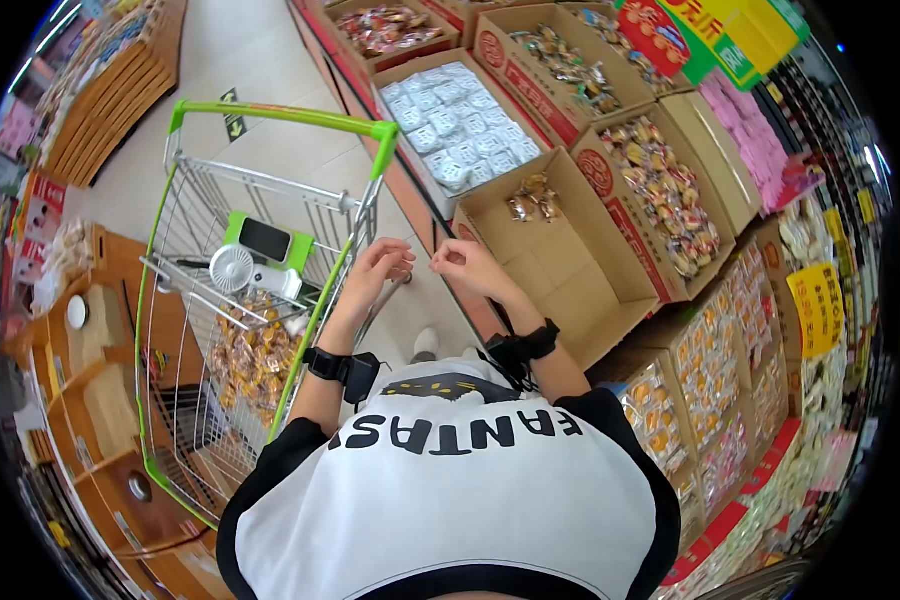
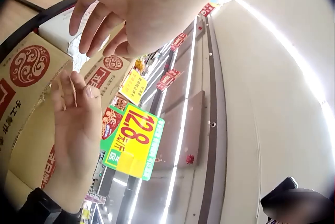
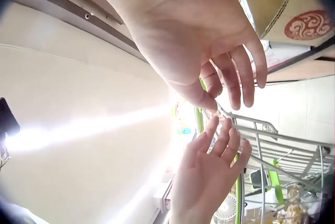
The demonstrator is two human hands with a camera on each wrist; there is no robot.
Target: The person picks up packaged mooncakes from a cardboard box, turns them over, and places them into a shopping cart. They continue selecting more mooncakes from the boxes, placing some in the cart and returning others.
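Both hands hover in front of the body, a small gap between them, palms turned partly toward each other. In the head view the left hand (image 1: pixel 377 268) is beside the cart's green-edged rim (image 1: pixel 315 330), fingers loosely bent with nothing in them. The right hand (image 1: pixel 473 268), also with nothing in it, is at the near corner of a mostly bare cardboard box (image 1: pixel 580 270) with a few wrapped pieces (image 1: pixel 535 198). The right wrist view shows the right hand (image 3: pixel 209 41) above the left hand (image 3: pixel 207 174), fingers relaxed; the left wrist view shows the left hand (image 2: pixel 141 15) and right hand (image 2: pixel 77 124) apart.
The cart holds wrapped snacks (image 1: pixel 255 365), a small white fan (image 1: pixel 232 268) and a phone (image 1: pixel 266 240). Boxes of white packets (image 1: pixel 460 125) and wrapped sweets (image 1: pixel 670 195) stand at the right. Wooden shelving (image 1: pixel 90 400) is left of the cart; tiled floor (image 1: pixel 270 60) lies ahead.
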